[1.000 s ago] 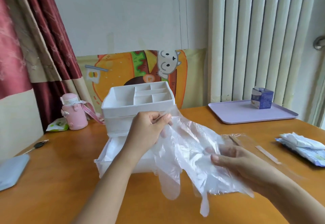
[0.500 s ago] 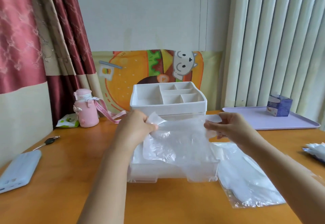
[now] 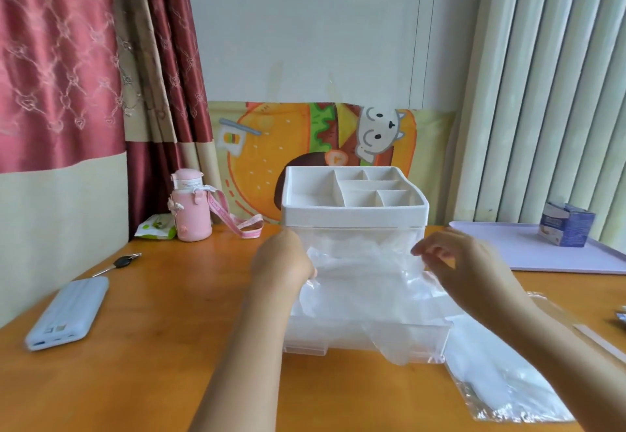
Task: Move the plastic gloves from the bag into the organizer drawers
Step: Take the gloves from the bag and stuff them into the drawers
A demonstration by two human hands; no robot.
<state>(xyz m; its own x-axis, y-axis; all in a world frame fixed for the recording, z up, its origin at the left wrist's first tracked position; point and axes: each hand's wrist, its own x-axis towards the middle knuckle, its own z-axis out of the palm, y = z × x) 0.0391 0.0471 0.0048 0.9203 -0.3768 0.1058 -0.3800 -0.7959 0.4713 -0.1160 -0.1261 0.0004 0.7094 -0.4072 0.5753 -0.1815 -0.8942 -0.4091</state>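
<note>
Left hand [image 3: 284, 262] is set at the gloves' [image 3: 366, 282] left edge, grip hidden; right hand [image 3: 457, 259] is held slack above their right. Gloves are heaped crumpled, translucent, in the drawer [image 3: 321, 336].

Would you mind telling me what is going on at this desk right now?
A person is putting plastic gloves into the pulled-out clear drawer of a white organizer on the wooden table. The gloves lie in the drawer, and one part seems to hang over its front. The left hand is at their left edge and the right hand just above their right edge; whether either grips them is unclear. The clear bag lies right of the drawer.
</note>
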